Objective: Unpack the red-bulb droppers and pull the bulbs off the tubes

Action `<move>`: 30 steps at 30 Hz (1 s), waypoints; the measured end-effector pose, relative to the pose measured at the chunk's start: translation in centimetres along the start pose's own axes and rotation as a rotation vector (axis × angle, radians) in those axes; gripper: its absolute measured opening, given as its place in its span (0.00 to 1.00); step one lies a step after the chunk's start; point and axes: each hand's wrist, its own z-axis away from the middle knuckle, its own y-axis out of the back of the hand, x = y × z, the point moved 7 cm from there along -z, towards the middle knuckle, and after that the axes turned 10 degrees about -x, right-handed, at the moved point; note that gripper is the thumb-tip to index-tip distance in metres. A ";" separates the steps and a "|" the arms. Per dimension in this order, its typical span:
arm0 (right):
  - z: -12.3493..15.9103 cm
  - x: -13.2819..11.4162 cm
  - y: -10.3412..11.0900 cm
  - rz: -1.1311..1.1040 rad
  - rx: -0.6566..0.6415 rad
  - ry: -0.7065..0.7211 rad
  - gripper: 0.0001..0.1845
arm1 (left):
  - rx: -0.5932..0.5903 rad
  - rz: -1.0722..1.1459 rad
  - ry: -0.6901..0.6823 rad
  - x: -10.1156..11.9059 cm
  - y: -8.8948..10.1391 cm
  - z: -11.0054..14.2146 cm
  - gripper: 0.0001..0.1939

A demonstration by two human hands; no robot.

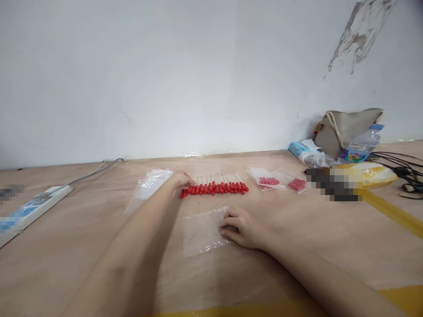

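A row of several red-bulbed clear droppers (214, 187) lies across the wooden table. My left hand (181, 179) reaches to the row's left end, fingers curled onto the first droppers there. My right hand (243, 228) rests nearer to me on the right edge of a flat empty clear plastic bag (202, 231), fingers bent and pressing the bag's edge. Whether the left hand has lifted a dropper is not visible.
A pile of empty clear bags (148, 185) lies left of the droppers. Two filled bags (279, 180) lie to the right. A power strip (33, 207) sits far left. A beige bag (346, 127), a bottle and cables crowd the far right by the wall.
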 end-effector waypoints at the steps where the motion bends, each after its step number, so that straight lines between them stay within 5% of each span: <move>1: 0.0 0.0 0.0 0.002 0.002 0.001 0.07 | 0.028 -0.050 0.005 0.2 0.3 0.3 0.16; 6: 0.0 -0.2 0.0 0.015 -0.011 0.001 0.08 | 0.174 -0.298 -0.185 1.7 0.1 4.9 0.09; 12: 0.0 -0.1 0.0 0.030 0.002 0.003 0.09 | 0.006 -0.573 -0.644 -0.9 -6.3 13.8 0.09; 20: -0.2 -0.5 -0.3 0.096 -0.036 0.029 0.12 | -0.066 -0.414 -0.406 -4.5 -6.9 12.5 0.16; 23: 0.2 1.6 2.3 0.171 0.140 -0.020 0.10 | -0.123 -0.447 -0.398 -4.6 -6.8 12.4 0.10; 27: 3.8 8.4 8.1 0.364 0.549 -0.455 0.12 | 0.080 -0.366 -0.493 -4.0 -2.1 11.8 0.10; 30: 6.4 12.9 9.7 0.493 0.493 -0.764 0.22 | 0.544 -0.325 -0.278 -5.6 6.1 11.1 0.12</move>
